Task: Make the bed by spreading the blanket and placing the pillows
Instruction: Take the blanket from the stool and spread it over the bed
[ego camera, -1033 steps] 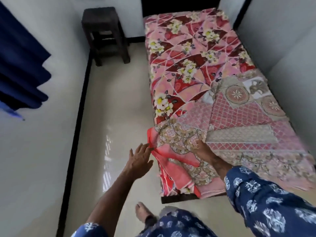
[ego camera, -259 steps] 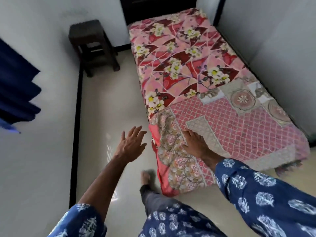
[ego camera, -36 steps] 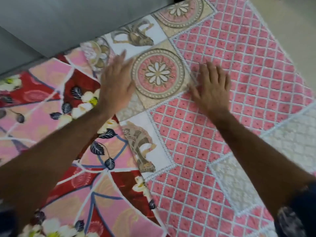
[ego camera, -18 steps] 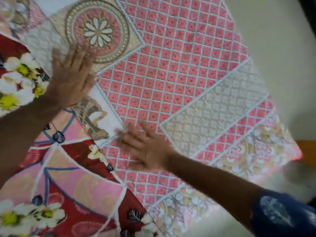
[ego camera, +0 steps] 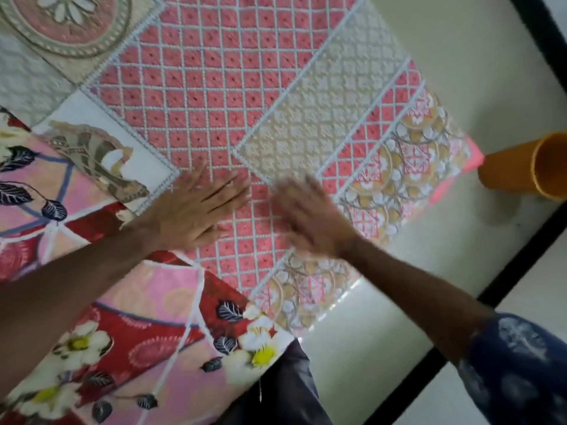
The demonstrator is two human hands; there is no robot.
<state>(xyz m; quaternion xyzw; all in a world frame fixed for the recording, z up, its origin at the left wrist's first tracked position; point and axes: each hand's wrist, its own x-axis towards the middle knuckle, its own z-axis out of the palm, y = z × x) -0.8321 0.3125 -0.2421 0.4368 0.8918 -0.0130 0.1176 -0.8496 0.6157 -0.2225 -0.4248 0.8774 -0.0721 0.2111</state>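
Note:
A folded pink blanket (ego camera: pixel 233 96) with a white lattice print, beige panels and round medallions lies flat on the end of the bed. Under it is the floral bedsheet (ego camera: pixel 147 326) in red and pink with white flowers. My left hand (ego camera: pixel 196 213) rests palm down on the blanket near its edge over the sheet, fingers spread. My right hand (ego camera: pixel 306 216) is beside it, also flat and open over the blanket, blurred by motion. Neither hand holds anything. No pillow is in view.
An orange cylindrical bin (ego camera: pixel 527 167) lies on its side on the pale tiled floor (ego camera: pixel 399 302) just past the blanket's corner. A black skirting strip (ego camera: pixel 460 342) runs along the wall at right. My trouser leg (ego camera: pixel 288 391) stands against the bed's side.
Both hands have slid across the blanket toward the near corner of the bed. My view has swung right, bringing the orange bin and the floor into sight.

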